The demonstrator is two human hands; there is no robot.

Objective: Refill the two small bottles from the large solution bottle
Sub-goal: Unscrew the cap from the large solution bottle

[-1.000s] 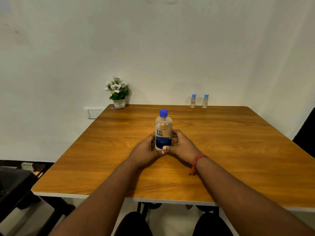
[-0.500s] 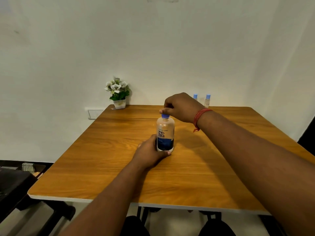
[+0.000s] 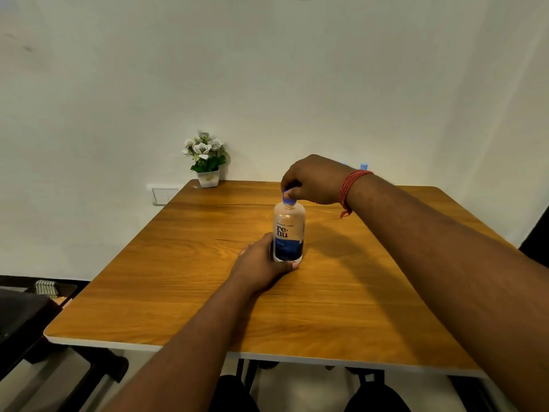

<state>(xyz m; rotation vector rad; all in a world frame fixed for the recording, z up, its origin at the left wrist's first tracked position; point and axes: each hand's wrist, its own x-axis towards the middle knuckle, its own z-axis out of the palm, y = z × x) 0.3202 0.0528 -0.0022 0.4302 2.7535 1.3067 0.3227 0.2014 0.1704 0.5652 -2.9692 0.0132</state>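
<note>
The large solution bottle [image 3: 288, 233], clear with a dark blue label and a blue cap [image 3: 288, 198], stands upright in the middle of the wooden table [image 3: 356, 292]. My left hand [image 3: 261, 266] grips the bottle's base from the left. My right hand [image 3: 312, 179] is above it, fingers pinching the blue cap. Of the two small bottles at the table's far edge, only one blue cap [image 3: 364, 166] shows behind my right wrist; the other is hidden.
A small potted plant with white flowers [image 3: 206, 160] stands at the table's far left corner against the white wall. A wall socket [image 3: 163, 195] sits beside it. A dark chair [image 3: 23, 316] is at the lower left.
One second ago both hands held the bottle's base. My right hand rose to the cap half a second ago and still pinches it; the left hand keeps its grip.
</note>
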